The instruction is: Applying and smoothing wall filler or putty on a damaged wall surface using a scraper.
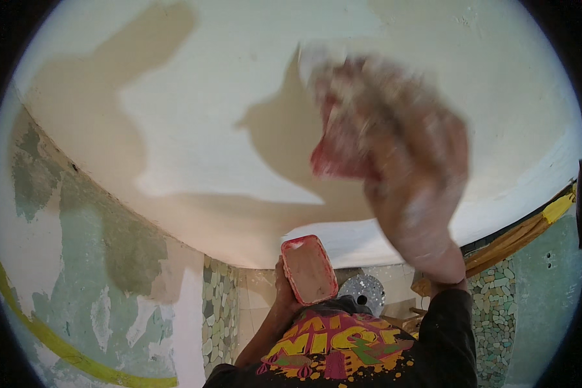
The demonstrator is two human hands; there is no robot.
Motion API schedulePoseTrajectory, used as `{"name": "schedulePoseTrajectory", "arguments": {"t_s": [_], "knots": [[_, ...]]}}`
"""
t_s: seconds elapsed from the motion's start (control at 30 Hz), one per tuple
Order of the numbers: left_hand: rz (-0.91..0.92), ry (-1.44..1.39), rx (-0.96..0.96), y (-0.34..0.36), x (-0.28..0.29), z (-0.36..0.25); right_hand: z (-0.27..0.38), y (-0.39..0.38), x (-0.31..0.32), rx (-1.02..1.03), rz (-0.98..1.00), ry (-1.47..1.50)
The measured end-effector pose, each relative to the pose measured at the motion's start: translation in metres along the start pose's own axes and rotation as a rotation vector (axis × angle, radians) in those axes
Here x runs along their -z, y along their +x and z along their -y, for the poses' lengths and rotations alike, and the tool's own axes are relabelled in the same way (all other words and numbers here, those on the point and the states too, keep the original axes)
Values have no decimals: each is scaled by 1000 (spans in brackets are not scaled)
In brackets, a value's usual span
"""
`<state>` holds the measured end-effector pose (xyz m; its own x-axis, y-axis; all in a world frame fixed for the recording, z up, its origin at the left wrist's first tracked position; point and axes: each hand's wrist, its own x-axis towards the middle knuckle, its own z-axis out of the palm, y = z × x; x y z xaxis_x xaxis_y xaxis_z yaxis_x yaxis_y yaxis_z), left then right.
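My right hand [420, 155] is raised high against the pale wall surface [226, 77], blurred by motion and smeared with white. Its fingers are closed around a red spreader [343, 155] coated in whitish paste; the blur hides its exact shape. A pale edge at its upper end seems to meet the wall, though I cannot tell for sure. Low in front of my chest, my left hand [283, 286] grips the left side of a red rectangular tub [328, 266]. Pinkish-beige filler paste [309, 264] lies inside the tub, with some white at one corner.
Patchy green-and-white wall [84, 258] is at the left, with a yellow-green curved strip [64, 352] below. A speckled round bucket-like object [363, 292] stands beyond the tub. Pebble tiling [220, 301] flanks the floor. Brown material with a yellow end [558, 208] lies at right.
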<state>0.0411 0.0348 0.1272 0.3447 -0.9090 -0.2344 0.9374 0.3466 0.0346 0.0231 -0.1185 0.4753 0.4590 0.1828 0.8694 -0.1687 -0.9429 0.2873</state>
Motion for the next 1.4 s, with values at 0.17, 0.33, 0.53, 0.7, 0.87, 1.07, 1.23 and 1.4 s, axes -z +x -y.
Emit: {"name": "schedulePoseTrajectory", "arguments": {"t_s": [0.17, 0.33, 0.53, 0.7, 0.87, 1.07, 1.23, 1.4], "knots": [[-30, 6, -17, 4, -2, -2, 19, -33, 7, 17, 241, 101], [49, 55, 15, 6, -4, 5, 15, 14, -6, 96, -48, 205], [-18, 86, 70, 12, -27, 16, 37, -26, -13, -18, 151, 155], [234, -50, 85, 10, 13, 21, 34, 17, -24, 31, -89, 305], [84, -43, 112, -4, -36, 23, 50, -7, -36, -52, 8, 223], [-52, 56, 51, 4, -5, 19, 41, -1, -21, -39, -141, 268], [20, -17, 88, -1, -7, 22, 23, -7, -8, -72, -16, 75], [-10, -85, 53, -9, -11, 19, 16, -32, 11, -111, 131, 218]]}}
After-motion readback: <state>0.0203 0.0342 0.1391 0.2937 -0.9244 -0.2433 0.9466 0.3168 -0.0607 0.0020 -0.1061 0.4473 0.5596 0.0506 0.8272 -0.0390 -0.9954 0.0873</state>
